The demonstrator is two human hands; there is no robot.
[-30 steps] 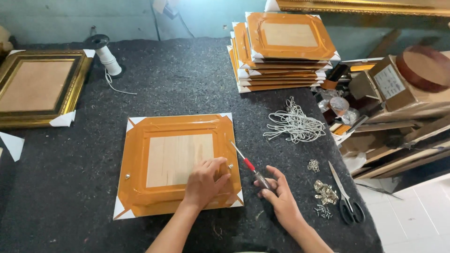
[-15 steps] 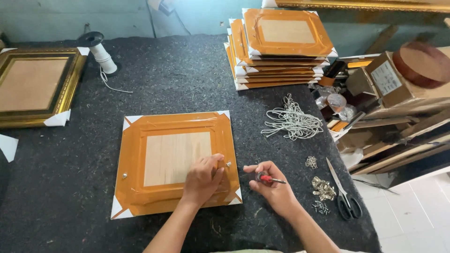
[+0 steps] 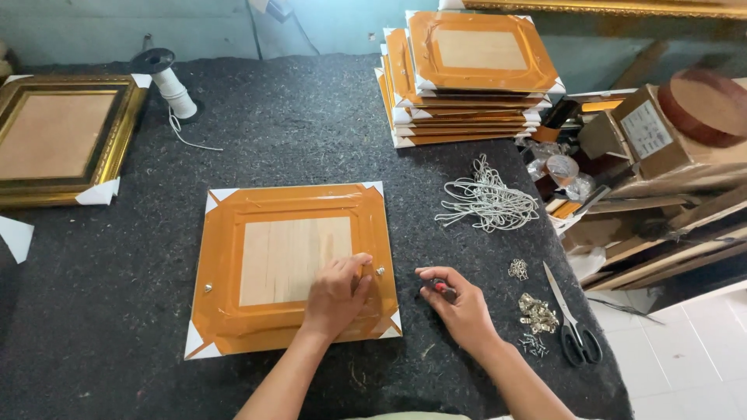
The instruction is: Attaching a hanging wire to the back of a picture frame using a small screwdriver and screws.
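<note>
Face-down orange-taped frame (image 3: 292,264) lies flat on the dark felt table (image 3: 311,117), left hand (image 3: 336,294) pressing its right rail with fingers curled, right hand (image 3: 459,299) closed round a red-handled screwdriver (image 3: 440,287) beside it; judged light, rigid, tape slick, best gripped by opposite rails.

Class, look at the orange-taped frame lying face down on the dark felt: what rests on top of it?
The left hand rests on the orange-taped frame, fingertips beside a small screw fitting on the right rail; another fitting sits on the left rail. Whatever lies beneath the palm is covered.
</note>
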